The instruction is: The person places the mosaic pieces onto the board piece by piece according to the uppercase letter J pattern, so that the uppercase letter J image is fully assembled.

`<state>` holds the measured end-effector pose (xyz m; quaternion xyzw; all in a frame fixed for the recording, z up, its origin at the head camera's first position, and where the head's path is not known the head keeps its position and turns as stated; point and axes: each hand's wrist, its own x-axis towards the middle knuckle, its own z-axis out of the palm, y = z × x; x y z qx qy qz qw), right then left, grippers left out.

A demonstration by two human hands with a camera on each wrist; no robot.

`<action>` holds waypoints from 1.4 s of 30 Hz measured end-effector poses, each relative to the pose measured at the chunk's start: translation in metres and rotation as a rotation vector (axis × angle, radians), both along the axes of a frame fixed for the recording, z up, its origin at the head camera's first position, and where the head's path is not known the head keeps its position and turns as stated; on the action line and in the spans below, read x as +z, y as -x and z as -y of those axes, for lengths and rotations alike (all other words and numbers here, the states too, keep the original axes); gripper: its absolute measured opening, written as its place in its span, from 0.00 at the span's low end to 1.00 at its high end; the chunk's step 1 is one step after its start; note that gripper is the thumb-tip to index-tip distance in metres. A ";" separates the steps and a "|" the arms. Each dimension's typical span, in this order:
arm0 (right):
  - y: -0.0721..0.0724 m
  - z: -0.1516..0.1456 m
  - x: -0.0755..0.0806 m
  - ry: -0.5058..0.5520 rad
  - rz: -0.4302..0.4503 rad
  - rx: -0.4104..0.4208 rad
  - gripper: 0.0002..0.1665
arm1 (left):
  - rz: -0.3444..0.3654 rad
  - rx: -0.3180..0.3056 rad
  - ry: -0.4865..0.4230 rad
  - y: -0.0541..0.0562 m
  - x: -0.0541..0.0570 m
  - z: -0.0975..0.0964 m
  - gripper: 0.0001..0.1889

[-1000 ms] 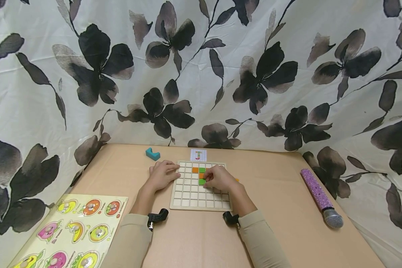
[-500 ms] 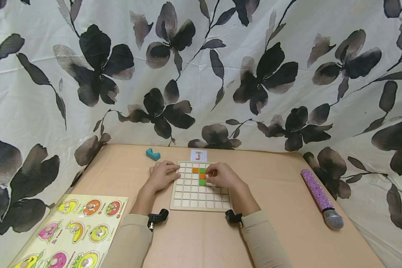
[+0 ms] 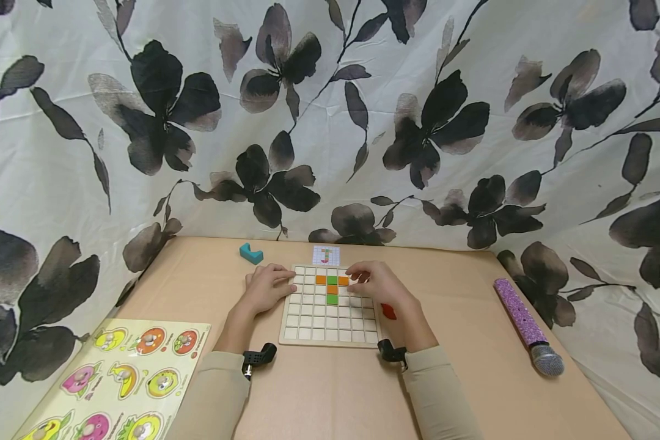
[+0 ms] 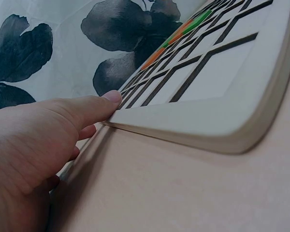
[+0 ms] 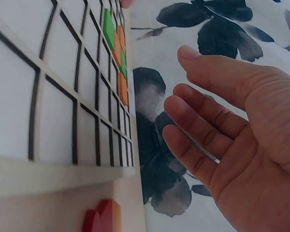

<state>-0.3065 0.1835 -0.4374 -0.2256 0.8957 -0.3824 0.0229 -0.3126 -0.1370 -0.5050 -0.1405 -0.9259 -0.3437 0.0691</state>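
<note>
A white grid board [image 3: 302, 334] lies on the table, with orange and green square tiles set in its upper cells. The top row of colour reads orange, green [image 3: 332, 280], orange [image 3: 343, 281]; below the green come one orange tile [image 3: 332, 290] and one green tile. My left hand [image 3: 267, 287] touches the board's left edge, its thumb [image 4: 99, 107] on the rim. Over the upper right of the board hovers my right hand [image 3: 382, 286], holding nothing, fingers loosely bent. Red pieces [image 5: 108, 216] lie beside the board's right edge, partly hidden by the right wrist in the head view.
A small card [image 3: 326, 255] with a coloured pattern on a grid lies behind the board. Left of it is a teal angled block [image 3: 250, 253]. A fruit picture board [image 3: 156, 354] is at front left, and a glittery purple microphone [image 3: 519, 311] at right. A floral cloth [image 3: 352, 177] hangs behind.
My right hand has let go of an orange tile, which now sits right of the top green one, and has drawn back rightward. Red pieces have come into sight. The left hand stays put.
</note>
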 end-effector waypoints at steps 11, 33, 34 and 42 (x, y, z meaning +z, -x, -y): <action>-0.001 -0.020 0.007 0.015 0.026 -0.068 0.19 | 0.006 0.006 -0.002 -0.001 0.000 0.000 0.22; 0.006 -0.066 -0.001 -0.004 0.080 -0.118 0.19 | 0.015 0.012 -0.009 -0.002 0.003 -0.002 0.22; 0.006 -0.068 -0.002 -0.010 0.083 -0.113 0.19 | 0.014 0.013 -0.007 -0.002 0.003 -0.002 0.22; 0.007 -0.079 -0.009 -0.030 0.106 -0.098 0.17 | 0.003 0.011 0.002 -0.002 0.002 -0.002 0.21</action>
